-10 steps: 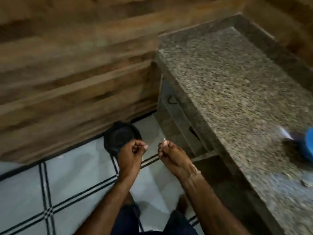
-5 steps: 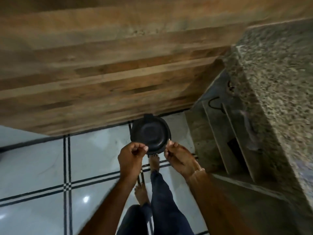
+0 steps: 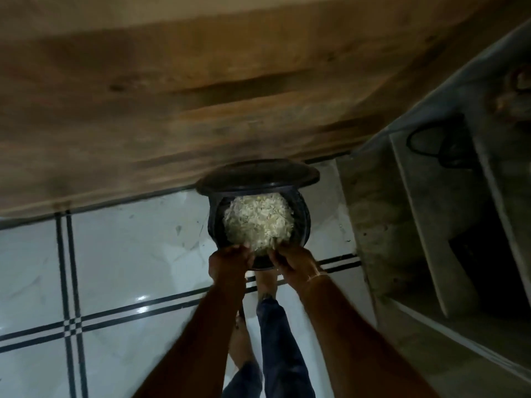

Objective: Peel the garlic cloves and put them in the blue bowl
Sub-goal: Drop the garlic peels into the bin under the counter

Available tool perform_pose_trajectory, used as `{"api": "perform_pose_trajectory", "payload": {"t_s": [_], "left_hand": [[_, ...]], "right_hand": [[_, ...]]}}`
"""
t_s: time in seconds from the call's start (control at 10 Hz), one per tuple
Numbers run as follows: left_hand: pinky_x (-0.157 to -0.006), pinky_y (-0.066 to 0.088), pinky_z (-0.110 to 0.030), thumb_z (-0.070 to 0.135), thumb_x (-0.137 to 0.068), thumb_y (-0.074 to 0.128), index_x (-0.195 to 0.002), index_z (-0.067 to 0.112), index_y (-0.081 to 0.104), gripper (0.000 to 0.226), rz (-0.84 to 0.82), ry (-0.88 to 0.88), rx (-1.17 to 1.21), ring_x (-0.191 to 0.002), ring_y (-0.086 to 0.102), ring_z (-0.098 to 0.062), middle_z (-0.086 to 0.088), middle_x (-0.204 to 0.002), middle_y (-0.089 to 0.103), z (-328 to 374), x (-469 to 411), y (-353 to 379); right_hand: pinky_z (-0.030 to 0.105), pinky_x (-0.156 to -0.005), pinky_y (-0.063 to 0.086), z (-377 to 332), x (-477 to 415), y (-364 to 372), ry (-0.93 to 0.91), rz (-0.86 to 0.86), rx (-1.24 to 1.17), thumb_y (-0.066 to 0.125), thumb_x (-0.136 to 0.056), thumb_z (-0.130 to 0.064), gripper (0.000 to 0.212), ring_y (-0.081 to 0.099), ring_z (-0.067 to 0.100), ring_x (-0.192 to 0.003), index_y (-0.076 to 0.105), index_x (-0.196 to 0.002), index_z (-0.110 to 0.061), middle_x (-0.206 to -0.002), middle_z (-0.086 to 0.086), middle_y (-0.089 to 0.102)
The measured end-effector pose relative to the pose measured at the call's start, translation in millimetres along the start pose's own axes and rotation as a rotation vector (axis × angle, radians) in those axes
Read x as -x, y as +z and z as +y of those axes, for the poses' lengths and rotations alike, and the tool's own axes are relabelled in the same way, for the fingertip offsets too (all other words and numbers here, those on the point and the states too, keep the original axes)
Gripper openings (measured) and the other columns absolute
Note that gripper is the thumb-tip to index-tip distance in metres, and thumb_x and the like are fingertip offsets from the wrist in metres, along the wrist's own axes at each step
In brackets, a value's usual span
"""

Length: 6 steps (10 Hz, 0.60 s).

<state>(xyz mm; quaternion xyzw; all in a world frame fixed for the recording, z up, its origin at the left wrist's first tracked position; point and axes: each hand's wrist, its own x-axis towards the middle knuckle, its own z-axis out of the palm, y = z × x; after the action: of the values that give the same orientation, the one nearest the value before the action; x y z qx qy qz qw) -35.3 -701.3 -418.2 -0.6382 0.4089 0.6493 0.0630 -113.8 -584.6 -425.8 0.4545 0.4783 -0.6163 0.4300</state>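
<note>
A black pedal bin [image 3: 301,225] stands on the floor against the wood-look wall, with its lid [image 3: 258,175] raised. It is heaped with pale garlic peels [image 3: 258,219]. My left hand [image 3: 230,262] and my right hand [image 3: 293,262] hover side by side over the bin's near rim, fingertips towards the peels. The right hand's fingers look loosely spread. Blur hides how the left hand's fingers lie and whether either hand holds a peel. No blue bowl or garlic clove is in view.
My foot [image 3: 265,285] is at the bin's base, and a leg in dark trousers [image 3: 275,340] is below it. White floor tiles with black lines [image 3: 115,268] spread to the left. The stone counter's side and open shelves [image 3: 431,225] stand close on the right.
The view swung from the counter down to the bin. The bin's lid, shut half a second ago, is now up. Both hands moved forward over the bin's opening.
</note>
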Motion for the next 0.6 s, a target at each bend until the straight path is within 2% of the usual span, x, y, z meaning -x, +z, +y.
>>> {"api": "perform_pose_trajectory", "payload": {"t_s": [0.1, 0.2, 0.3, 0.4, 0.5, 0.6], "left_hand": [[-0.062, 0.063, -0.027, -0.009, -0.088, 0.070, -0.108, -0.005, 0.063, 0.022, 0.025, -0.123, 0.107, -0.083, 0.070, -0.027, -0.016, -0.096, 0.071, -18, -59, 15], [-0.068, 0.062, -0.036, 0.002, -0.056, 0.088, -0.102, 0.001, 0.075, 0.048, 0.110, -0.146, 0.001, -0.086, 0.074, -0.033, -0.021, -0.100, 0.076, -25, -69, 19], [-0.070, 0.062, -0.031, 0.005, -0.076, 0.083, -0.097, 0.011, 0.078, 0.022, 0.144, -0.044, -0.035, -0.083, 0.074, -0.028, -0.013, -0.101, 0.078, -24, -66, 33], [-0.077, 0.058, -0.017, 0.024, -0.098, 0.065, -0.118, 0.034, 0.075, 0.024, -0.001, 0.181, -0.132, -0.094, 0.070, -0.015, 0.002, -0.115, 0.073, -21, -43, 52], [-0.117, 0.040, -0.053, 0.060, -0.101, 0.040, -0.140, 0.059, 0.051, 0.040, -0.104, 0.103, -0.311, -0.140, 0.049, -0.027, -0.002, -0.157, 0.049, -28, -55, 56], [-0.099, 0.052, -0.048, 0.038, -0.112, 0.039, -0.129, 0.012, 0.060, 0.037, -0.026, 0.042, -0.332, -0.116, 0.062, -0.036, -0.022, -0.132, 0.063, -1, -30, 49]], "right_hand": [[0.022, -0.069, 0.060, -4, -39, -1, -0.013, -0.033, 0.135, 0.045, -0.103, 0.011, 0.035, 0.060, 0.017, -0.089, 0.052, -0.136, 0.008, -0.099, 0.008, 0.058], [0.021, -0.065, 0.060, -2, -52, 2, -0.072, 0.007, 0.258, 0.049, -0.099, 0.015, 0.033, 0.061, 0.016, -0.085, 0.058, -0.128, 0.004, -0.097, 0.008, 0.059], [0.025, -0.054, 0.055, -3, -56, 5, -0.050, 0.057, 0.165, 0.054, -0.098, 0.010, 0.017, 0.066, 0.018, -0.061, 0.064, -0.087, 0.003, -0.080, 0.017, 0.065], [0.036, -0.099, 0.052, 7, -47, 27, 0.012, 0.052, 0.210, 0.045, -0.108, -0.009, 0.030, 0.071, 0.034, -0.110, 0.059, -0.129, 0.007, -0.123, 0.026, 0.069], [0.034, -0.090, 0.054, 10, -34, 42, -0.192, 0.023, 0.449, 0.040, -0.111, -0.025, 0.046, 0.063, 0.028, -0.117, 0.047, -0.149, 0.000, -0.151, 0.016, 0.053], [0.032, -0.085, 0.048, 5, -8, 48, -0.121, -0.178, 0.313, 0.041, -0.108, -0.049, 0.042, 0.058, 0.017, -0.122, 0.066, -0.136, -0.029, -0.137, -0.012, 0.062]]}}
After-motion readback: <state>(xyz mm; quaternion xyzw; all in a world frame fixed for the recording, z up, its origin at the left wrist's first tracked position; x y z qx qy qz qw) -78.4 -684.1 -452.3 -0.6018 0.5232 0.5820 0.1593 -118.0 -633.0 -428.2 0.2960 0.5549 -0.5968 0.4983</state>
